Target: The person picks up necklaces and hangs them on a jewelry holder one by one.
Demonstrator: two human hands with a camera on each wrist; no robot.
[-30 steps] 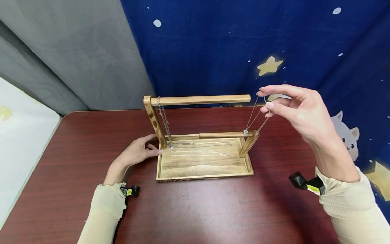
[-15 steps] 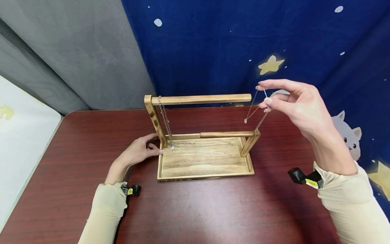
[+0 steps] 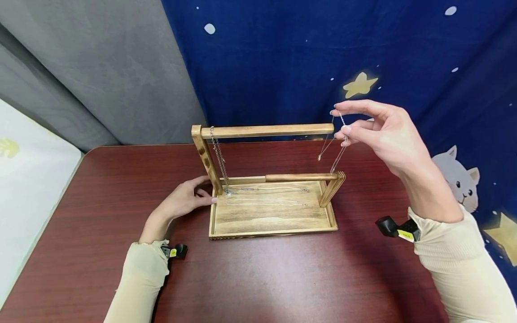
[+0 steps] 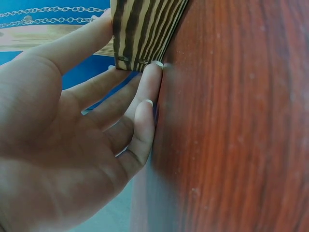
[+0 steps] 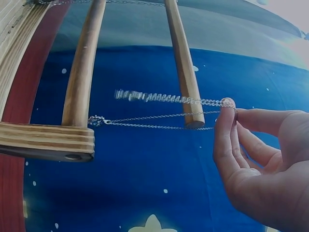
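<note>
My right hand (image 3: 385, 134) pinches a thin silver necklace (image 5: 159, 116) between thumb and fingertips, beside the free right end of the upper bar (image 3: 266, 131). Its chain hangs in a loop with a small pendant (image 3: 319, 157) at the bottom; a second length of chain (image 3: 338, 159) dangles nearer the hand. In the right wrist view the chain crosses the bar's end; whether it goes round the bar I cannot tell. My left hand (image 3: 181, 199) grips the left end of the wooden jewelry stand (image 4: 145, 29), thumb at the tray's rim, fingers on the other side.
Chain necklaces (image 3: 219, 157) hang at the upper bar's left end. Thin chains (image 3: 266, 203) lie in the tray (image 3: 274, 226). A lower bar (image 3: 299, 178) runs along the back to a short right post (image 3: 331, 193). Behind the reddish table (image 3: 258, 278) hangs a blue curtain (image 3: 274, 58).
My right hand has risen and moved left, lifting the pendant off the lower bar and bringing the chain to the upper bar's free end. The left hand stays at the stand.
</note>
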